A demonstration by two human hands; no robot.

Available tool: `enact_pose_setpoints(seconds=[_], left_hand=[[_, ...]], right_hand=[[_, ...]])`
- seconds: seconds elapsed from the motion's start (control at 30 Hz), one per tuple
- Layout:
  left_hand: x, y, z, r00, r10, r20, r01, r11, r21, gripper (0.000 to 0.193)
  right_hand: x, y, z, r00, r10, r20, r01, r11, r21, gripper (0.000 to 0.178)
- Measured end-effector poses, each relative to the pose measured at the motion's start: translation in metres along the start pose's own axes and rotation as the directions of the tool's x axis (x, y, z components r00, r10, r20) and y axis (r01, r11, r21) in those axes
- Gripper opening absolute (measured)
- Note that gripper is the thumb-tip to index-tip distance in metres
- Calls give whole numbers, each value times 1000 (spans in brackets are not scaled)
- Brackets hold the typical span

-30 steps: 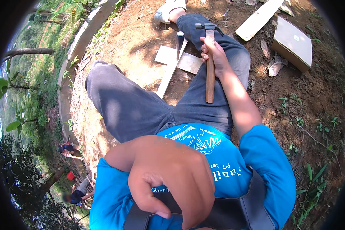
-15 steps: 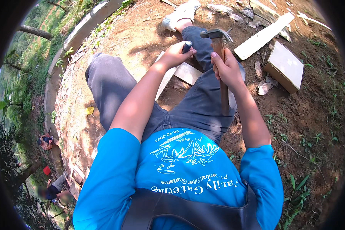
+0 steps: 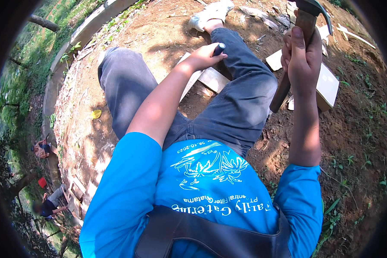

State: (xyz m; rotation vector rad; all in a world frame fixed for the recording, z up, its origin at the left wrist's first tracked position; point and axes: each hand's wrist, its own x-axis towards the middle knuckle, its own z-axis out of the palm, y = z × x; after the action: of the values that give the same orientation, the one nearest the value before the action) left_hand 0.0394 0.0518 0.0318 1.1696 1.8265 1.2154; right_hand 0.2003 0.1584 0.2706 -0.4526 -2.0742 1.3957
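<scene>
My right hand [image 3: 303,58] is raised at the right, wrapped round the wooden handle of a claw hammer [image 3: 305,22]. The hammer's dark head is above the fist, and its handle end slants down toward my knee. Over the ground between my legs, my left hand [image 3: 198,59] is closed round a dark, round-ended tool handle [image 3: 219,49]. Only the top of that handle shows; the tool's lower part is hidden. Just below the left hand, a pale wooden board [image 3: 213,79] lies on the soil, partly covered by my leg and forearm.
To the right stand a box-like pale block [image 3: 327,86] and another board [image 3: 274,59], partly behind my right arm. Dry leaves [image 3: 252,11] lie beyond my shoe. A curved concrete edge [image 3: 56,73] borders the ground at left. Two people [image 3: 41,149] are farther off, near a red object [image 3: 42,182].
My right hand has lifted the hammer up and to the right, away from the left hand. The left hand keeps its grip on the dark handle, with little movement.
</scene>
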Motion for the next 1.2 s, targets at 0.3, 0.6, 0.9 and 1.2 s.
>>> enact_pose_setpoints(seconds=[0.3,0.6,0.9,1.2], left_hand=[[-4,9,2,999,49,-9,-49,999,-9,45],[-8,23,8,996,92,-1,-91,994,61,49],[6,9,16,994,30,107,-25,999,-48,39],[8,-5,15,999,38,7,-36,988,-150,32]], right_hand=[[-11,51,14,973,59,222,4,962,-274,31],[-25,81,24,889,324,324,-125,852,-508,32],[-44,118,21,951,168,260,-19,870,-494,34],[-20,63,20,987,-144,-77,101,908,-407,26]])
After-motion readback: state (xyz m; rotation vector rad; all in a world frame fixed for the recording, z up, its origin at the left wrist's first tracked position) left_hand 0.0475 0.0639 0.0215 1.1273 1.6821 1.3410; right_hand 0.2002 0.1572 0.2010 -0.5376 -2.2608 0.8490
